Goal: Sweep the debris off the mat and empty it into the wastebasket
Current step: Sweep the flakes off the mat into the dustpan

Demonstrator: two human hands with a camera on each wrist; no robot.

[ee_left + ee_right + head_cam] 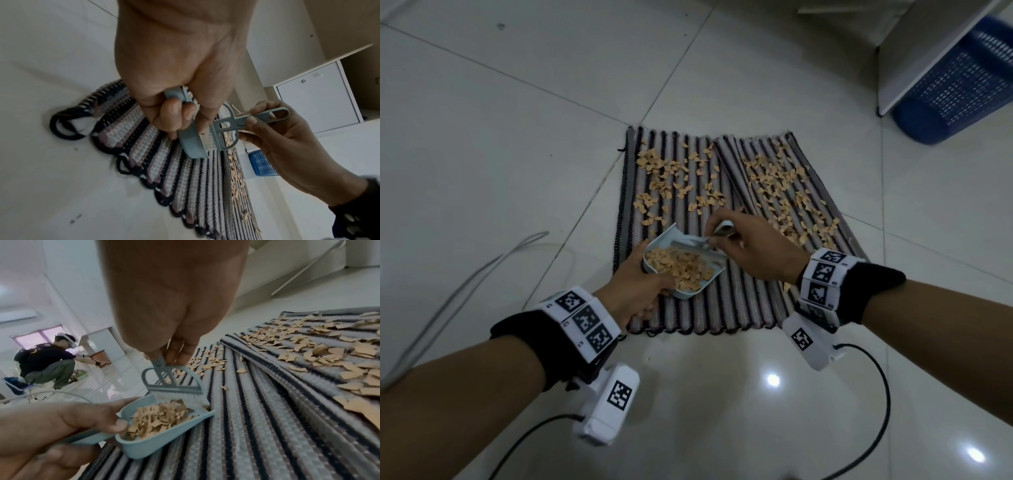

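A striped mat (739,301) lies on the tiled floor, strewn with tan paper scraps (674,178) over its far half. My left hand (640,287) grips the handle of a small pale-blue dustpan (688,293), tilted above the mat's near left part and heaped with scraps (160,417). My right hand (750,250) pinches the handle of a matching small brush (174,381); its bristles rest at the dustpan's lip. The blue mesh wastebasket (955,85) lies at the far right.
A white cabinet (914,51) stands beside the wastebasket. A grey cable (465,284) curves over the floor at left; black wrist-camera cables (876,411) trail near me. Another person (47,363) crouches in the distance. The mat has a raised fold (732,178) down its middle.
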